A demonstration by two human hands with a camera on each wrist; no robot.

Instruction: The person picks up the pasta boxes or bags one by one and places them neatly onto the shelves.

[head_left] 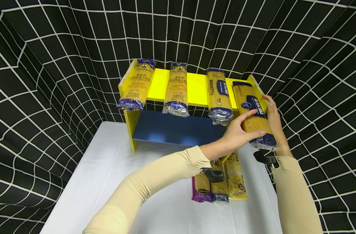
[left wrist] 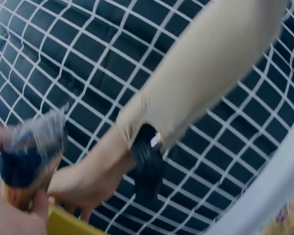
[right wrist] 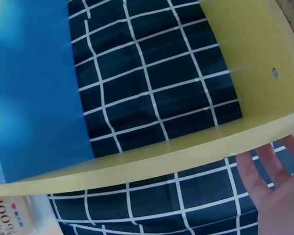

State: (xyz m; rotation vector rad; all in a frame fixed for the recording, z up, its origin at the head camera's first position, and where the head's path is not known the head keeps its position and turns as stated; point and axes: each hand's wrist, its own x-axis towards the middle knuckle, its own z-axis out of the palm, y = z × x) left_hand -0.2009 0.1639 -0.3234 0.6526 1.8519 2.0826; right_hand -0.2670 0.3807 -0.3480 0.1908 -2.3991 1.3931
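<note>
My left hand (head_left: 233, 133) grips a spaghetti pack (head_left: 246, 97) with a dark blue label, thumb and fingers spread across its near half. The pack slants at the right end of the yellow top board (head_left: 196, 89) of a rack, its near end jutting past the front edge. Against the outer face of the rack's right side panel (right wrist: 257, 54) lies my right hand (head_left: 274, 122), fingers extended, its thumb hidden behind the pack. In the left wrist view, the pack's clear wrapper end (left wrist: 41, 129) shows beside both hands.
Three more spaghetti packs, left (head_left: 138, 83), middle (head_left: 176, 86) and right (head_left: 218, 89), lie spaced along the top board. Below is a blue shelf (head_left: 178, 130). Several pasta packs, one yellow (head_left: 236, 178), lie on the white table (head_left: 163, 198). Black gridded cloth (head_left: 78, 65) surrounds it.
</note>
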